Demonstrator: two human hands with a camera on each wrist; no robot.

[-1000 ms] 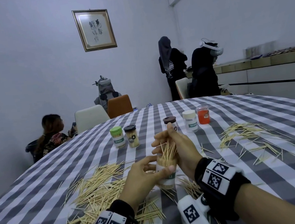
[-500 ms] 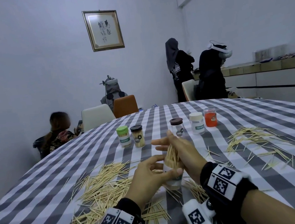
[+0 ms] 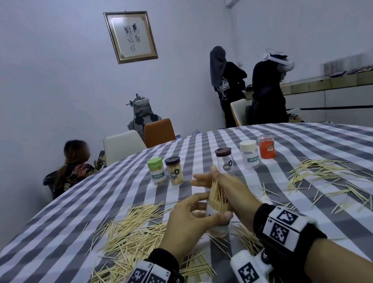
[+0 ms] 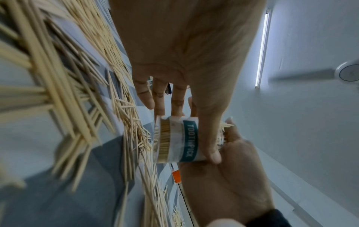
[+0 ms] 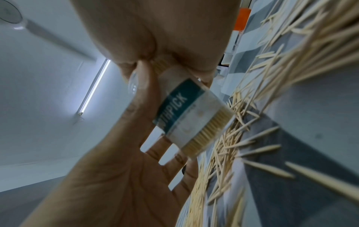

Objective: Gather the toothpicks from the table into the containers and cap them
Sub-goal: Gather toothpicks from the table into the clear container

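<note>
Grey and white stripes cover the table (image 3: 53, 251), and loose toothpicks (image 3: 130, 228) lie all over it. Right between the fingers sits a clear jar (image 4: 174, 141) with a "TOOTHPICK" label. The left hand (image 3: 190, 220) curls its thumb and fingers round the jar's sides and holds it just above the cloth. A bunch of toothpicks (image 3: 218, 196) sticks up out of the jar's open top. The right hand (image 3: 229, 190) has its fingers nearly straight and presses flat against that bunch, so it grips nothing.

This jar looks almost full, but it has no cap yet. I think the sticks need tapping down first.

Past the fingertips stand five more jars (image 3: 211, 159), all with caps on. Two hold toothpicks, one looks empty, and I cannot tell about the white and orange ones. Big piles lie left of the hands and far to the right, so lots of work is left.
</note>
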